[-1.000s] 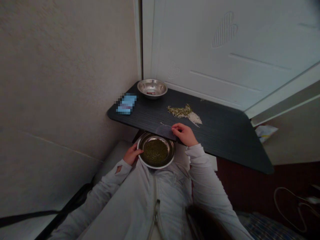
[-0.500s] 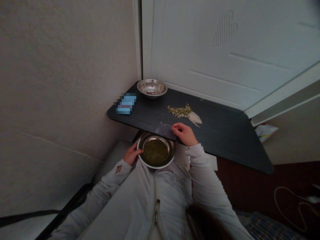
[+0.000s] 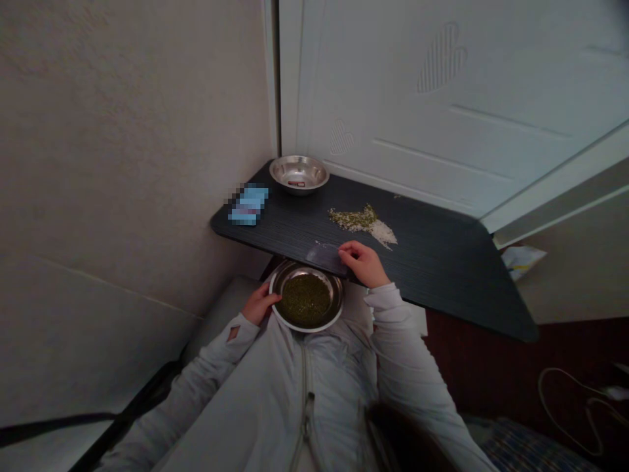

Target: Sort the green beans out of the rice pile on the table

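Note:
My left hand (image 3: 258,304) grips the left rim of a steel bowl (image 3: 339,308), its thumb over the edge. The bowl sits at my lap, just under the table's front edge, and holds many small green beans (image 3: 307,298). My right hand (image 3: 362,262) is closed in a pinch on a thin translucent plastic sheet (image 3: 324,257), which lies against the tabletop at its front edge. Beyond that hand, a pile of mixed green beans and white grains (image 3: 351,219) spreads on the table, with white grains (image 3: 382,231) at its right end.
On the dark table (image 3: 442,262), a second steel bowl (image 3: 299,176) stands at the back left, holding a small reddish item. A phone (image 3: 249,204) with a blurred screen lies at the left. A white door (image 3: 393,78) rises behind. A pale cable (image 3: 543,387) lies on the floor.

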`<state>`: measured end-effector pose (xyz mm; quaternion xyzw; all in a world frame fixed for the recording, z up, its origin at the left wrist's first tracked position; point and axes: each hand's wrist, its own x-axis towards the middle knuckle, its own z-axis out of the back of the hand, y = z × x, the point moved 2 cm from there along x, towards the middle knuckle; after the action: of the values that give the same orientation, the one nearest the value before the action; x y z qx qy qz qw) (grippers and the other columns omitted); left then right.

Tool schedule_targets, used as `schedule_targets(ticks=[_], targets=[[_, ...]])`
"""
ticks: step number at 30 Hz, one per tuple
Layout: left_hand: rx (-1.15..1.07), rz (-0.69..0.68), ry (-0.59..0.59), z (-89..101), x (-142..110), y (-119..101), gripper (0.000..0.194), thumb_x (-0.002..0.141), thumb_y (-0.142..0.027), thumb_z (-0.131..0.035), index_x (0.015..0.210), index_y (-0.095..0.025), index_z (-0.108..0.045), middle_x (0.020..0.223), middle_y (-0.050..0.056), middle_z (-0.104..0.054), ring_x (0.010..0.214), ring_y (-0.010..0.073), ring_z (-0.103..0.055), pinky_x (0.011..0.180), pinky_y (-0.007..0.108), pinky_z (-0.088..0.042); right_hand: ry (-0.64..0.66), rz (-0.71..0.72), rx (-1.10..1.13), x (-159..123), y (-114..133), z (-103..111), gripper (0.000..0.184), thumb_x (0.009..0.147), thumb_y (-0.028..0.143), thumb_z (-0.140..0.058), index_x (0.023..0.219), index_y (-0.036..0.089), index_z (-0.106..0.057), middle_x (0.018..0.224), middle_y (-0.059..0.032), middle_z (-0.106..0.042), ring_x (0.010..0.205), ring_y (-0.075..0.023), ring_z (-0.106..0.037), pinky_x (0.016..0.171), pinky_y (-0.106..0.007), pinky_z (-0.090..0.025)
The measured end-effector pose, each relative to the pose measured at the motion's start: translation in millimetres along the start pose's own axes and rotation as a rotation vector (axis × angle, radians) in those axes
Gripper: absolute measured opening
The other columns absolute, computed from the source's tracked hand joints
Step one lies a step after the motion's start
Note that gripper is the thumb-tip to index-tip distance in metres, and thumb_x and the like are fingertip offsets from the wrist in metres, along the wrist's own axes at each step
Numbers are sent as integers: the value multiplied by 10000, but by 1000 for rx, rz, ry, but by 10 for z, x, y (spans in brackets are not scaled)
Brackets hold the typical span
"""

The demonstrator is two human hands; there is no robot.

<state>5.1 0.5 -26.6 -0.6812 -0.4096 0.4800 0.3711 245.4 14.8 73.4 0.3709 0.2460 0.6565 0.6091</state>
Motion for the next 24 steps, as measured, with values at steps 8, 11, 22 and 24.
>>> schedule_targets(ticks=[8, 11, 22, 24], targets=[[-1, 4, -5, -25, -36, -40, 404, 455, -200, -614, 847, -109, -570, 771, 41, -627, 776, 215, -547, 741, 344, -391, -1, -11, 16, 1, 1, 4, 195, 678, 337, -450, 760, 181, -535, 570, 26, -526, 541, -87, -480, 557, -208, -363], [13, 6, -6, -27, -43, -54, 413, 453, -202, -611, 853, -104, -576, 774, 47, -628, 788, 224, -546, 763, 355, -380, -6, -16, 15, 5, -10, -1, 198, 679, 339, -447, 761, 181, -535, 570, 26, -525, 541, -88, -479, 558, -208, -364], [-4, -11, 3, -7, -18, -20, 401, 454, -196, -620, 843, -105, -580, 787, 51, -629, 809, 226, -538, 761, 356, -380, -22, -21, 17, 0, -4, 7, 200, 678, 338, -445, 757, 179, -537, 577, 22, -525, 545, -89, -479, 560, -211, -367], [-6, -14, 4, -6, -15, -19, 396, 455, -197, -618, 838, -103, -582, 786, 52, -628, 809, 226, -538, 767, 356, -378, -23, -19, 19, -2, -1, 8, 200, 679, 338, -445, 756, 178, -536, 577, 22, -524, 546, -89, -478, 560, -210, -367]])
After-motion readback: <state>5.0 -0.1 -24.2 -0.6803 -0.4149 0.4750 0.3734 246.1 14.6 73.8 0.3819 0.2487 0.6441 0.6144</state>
